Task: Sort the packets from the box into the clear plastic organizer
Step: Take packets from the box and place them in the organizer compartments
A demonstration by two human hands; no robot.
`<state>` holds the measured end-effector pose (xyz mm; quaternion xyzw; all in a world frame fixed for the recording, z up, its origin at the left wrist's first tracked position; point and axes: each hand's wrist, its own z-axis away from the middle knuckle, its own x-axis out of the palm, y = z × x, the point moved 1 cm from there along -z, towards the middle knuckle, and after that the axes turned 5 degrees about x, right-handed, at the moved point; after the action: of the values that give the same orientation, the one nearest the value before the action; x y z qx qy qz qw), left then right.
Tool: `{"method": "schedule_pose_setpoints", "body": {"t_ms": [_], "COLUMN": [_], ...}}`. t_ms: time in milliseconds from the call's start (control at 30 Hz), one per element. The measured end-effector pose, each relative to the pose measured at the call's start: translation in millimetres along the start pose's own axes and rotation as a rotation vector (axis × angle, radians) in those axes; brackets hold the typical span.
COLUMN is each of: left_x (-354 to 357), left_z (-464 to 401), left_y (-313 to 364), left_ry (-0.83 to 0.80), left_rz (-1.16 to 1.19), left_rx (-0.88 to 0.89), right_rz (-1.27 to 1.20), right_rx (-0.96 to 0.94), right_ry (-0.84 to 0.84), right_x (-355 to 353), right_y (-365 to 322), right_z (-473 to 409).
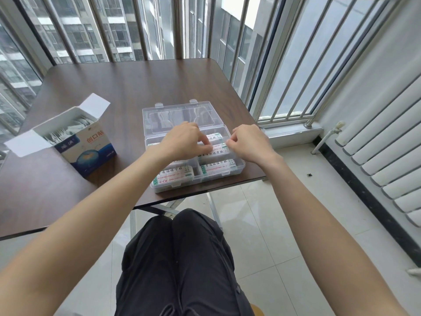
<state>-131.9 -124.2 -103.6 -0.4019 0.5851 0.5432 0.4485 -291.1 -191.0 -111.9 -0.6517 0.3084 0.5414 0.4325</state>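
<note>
A clear plastic organizer (239,167) lies open near the table's right front corner, its lid (177,112) flat behind it. White packets with green and red print fill its compartments, among them a front left stack (174,179) and a front right stack (218,167). My left hand (182,140) and my right hand (248,142) meet over the right middle compartment, and their fingertips pinch the two ends of a stack of packets (217,149) there. An open white and blue box (77,137) stands to the left with more packets upright inside.
The dark wooden table (127,87) ends just in front of the organizer and close to its right side. Window bars stand behind the table. A white radiator (382,160) lines the right wall. My dark trousers (180,258) are below the table edge.
</note>
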Motion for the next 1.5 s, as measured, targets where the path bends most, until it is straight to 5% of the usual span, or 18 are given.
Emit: {"method": "schedule_pose_setpoints", "body": {"t_ms": [267,800,933,1067,1200,1333,1433,1500], "left_x": [0.3,-4.7,-17.7,-32.4,-53.1,-65.0,-62.2,-55.9], "left_z": [2.3,11.4,32.0,77.2,127.0,156.3,162.7,164.1], "left_y": [1.4,6.3,-0.7,-28.4,-82.1,-132.0,-145.1,-145.9], "left_ry": [0.03,0.087,0.242,0.652,0.82,0.546,0.403,0.477], "left_rz": [-0.058,0.004,0.033,-0.09,-0.219,-0.194,0.089,0.307], "left_rx": [0.007,0.047,0.09,0.174,-0.058,-0.48,-0.645,-0.622], "right_rz": [-0.034,-0.145,-0.334,-0.545,-0.552,-0.501,-0.406,-0.161], "right_rx": [0.027,0.044,0.01,-0.175,-0.449,-0.652,-0.7,-0.706], "right_ry": [-0.088,-0.01,0.152,0.225,0.19,0.047,-0.059,-0.133], "right_x": [2.1,-0.4,-12.1,-27.9,-39.6,-38.1,-35.4,-28.6], "right_y": [-2.2,2.1,-0.7,-27.2,-91.3,-168.3,-222.7,-252.5], "right_z": [-1.8,11.2,21.1,24.9,14.8,-6.5,-18.2,-24.4]}}
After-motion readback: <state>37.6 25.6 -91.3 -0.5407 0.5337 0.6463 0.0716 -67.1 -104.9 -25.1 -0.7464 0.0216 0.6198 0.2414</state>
